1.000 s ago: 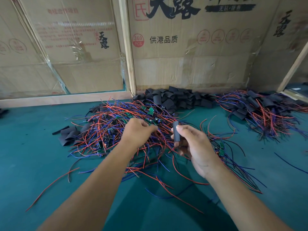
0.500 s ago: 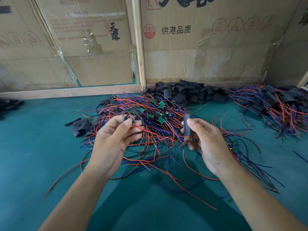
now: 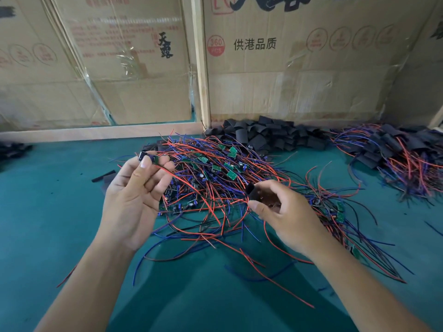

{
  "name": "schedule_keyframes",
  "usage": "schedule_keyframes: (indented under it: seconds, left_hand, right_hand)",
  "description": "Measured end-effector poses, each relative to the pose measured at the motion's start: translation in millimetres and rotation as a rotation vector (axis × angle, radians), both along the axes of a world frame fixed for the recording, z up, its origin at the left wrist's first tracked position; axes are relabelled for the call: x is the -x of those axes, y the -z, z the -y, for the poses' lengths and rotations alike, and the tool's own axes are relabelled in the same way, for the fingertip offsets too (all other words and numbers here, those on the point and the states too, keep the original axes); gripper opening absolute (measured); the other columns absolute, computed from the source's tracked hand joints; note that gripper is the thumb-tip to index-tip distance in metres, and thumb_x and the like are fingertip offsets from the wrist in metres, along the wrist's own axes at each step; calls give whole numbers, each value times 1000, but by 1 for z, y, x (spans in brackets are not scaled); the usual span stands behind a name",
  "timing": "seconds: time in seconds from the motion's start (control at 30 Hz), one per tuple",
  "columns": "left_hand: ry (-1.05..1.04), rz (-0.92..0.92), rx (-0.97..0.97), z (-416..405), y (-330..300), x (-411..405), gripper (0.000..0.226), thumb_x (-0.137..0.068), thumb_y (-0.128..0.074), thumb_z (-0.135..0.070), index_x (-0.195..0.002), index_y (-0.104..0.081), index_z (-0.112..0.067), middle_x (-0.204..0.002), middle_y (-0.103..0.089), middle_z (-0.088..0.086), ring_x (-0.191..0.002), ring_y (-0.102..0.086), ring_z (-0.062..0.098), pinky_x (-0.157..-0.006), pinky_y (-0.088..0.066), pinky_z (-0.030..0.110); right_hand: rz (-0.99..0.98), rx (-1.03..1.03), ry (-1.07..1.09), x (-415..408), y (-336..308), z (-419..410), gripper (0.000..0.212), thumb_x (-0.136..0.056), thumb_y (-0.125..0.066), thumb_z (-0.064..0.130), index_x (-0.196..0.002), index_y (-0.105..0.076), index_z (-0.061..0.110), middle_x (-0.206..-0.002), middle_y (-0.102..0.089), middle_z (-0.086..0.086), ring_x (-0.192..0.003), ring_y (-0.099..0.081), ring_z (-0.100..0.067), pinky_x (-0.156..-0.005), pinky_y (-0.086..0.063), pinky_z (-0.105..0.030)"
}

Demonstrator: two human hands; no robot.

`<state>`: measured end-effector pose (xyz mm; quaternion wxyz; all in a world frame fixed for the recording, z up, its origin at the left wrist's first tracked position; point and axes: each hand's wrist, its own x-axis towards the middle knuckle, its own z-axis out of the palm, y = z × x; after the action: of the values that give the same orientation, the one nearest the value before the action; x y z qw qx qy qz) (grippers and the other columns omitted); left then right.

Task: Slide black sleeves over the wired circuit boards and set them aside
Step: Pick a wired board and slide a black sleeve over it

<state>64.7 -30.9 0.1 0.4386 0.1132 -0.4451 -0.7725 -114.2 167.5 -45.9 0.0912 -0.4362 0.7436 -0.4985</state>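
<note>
Both grips are busy: the left hand [image 3: 134,195] is raised palm-up, its fingertips [image 3: 144,162] pinching one small wired circuit board [image 3: 146,156] with red and blue leads trailing down toward the heap; the right hand [image 3: 285,212] pinches a short black tubular sleeve [image 3: 250,191] between thumb and forefinger, its open end turned toward the left hand. Held like this, board high and sleeve level with it, the two pieces look lined up for the sleeve to be slid on; they are well apart, so that step is not yet done.

Between and beyond the hands lies the tangled heap of red and blue wired green boards [image 3: 215,173] on the teal green desk [image 3: 48,212]; behind it, against the taped brown cardboard cartons [image 3: 299,68], sits the pile of loose black sleeves [image 3: 268,137], near enough for the right hand to draw from; far right, a separate mound of sleeved, wired boards [image 3: 395,154] appears to be the set-aside stock.

Much of the held board is covered by the fingers, so its parts are hard to make out; the right palm hides the sleeve's lower end; the right-hand mound is cut off by the frame edge.
</note>
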Motion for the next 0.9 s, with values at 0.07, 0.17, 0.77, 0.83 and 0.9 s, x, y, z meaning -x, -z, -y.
schedule_keyframes:
  seconds: [0.07,0.17,0.77,0.83,0.9]
  left_hand:
    - [2,-6,-8,0,0,0,12,-91,-60,-21,-82,-66,-22,-94,-73,10,-92,-71,18,-72,-55,16]
    - [-1,-22,-33,0,-1,0,11,-93,-59,-21,-84,-65,-21,-93,-73,7,-93,-72,15,-74,-55,16]
    - [-39,-17,-10,2,4,4,8,-88,-64,-20,-80,-66,-21,-93,-73,10,-94,-72,20,-72,-55,17]
    - [-42,-6,9,2,5,4,9,-89,-64,-20,-80,-66,-22,-94,-73,10,-93,-72,20,-73,-55,17]
    - [-43,-5,12,2,5,5,10,-90,-63,-19,-81,-66,-22,-95,-73,10,-93,-72,20,-73,-55,18]
  right_hand:
    - [-84,-22,-35,-4,-1,1,20,-90,-72,28,-109,-64,31,-100,-68,16,-95,-63,-1,-77,-48,-14]
    - [-243,-17,-63,-13,-1,3,25,-93,-69,26,-117,-63,22,-106,-64,11,-96,-60,-5,-81,-46,-17]
    - [-610,23,-69,-23,1,5,36,-93,-68,23,-126,-60,11,-119,-57,-3,-112,-57,-22,-87,-52,-38]
    - [-633,4,-72,-24,1,5,37,-92,-69,22,-126,-60,13,-120,-57,-2,-113,-58,-22,-80,-56,-41]
    - [-638,0,-76,-24,2,5,37,-91,-70,22,-126,-61,14,-120,-57,-2,-112,-58,-22,-78,-58,-41]
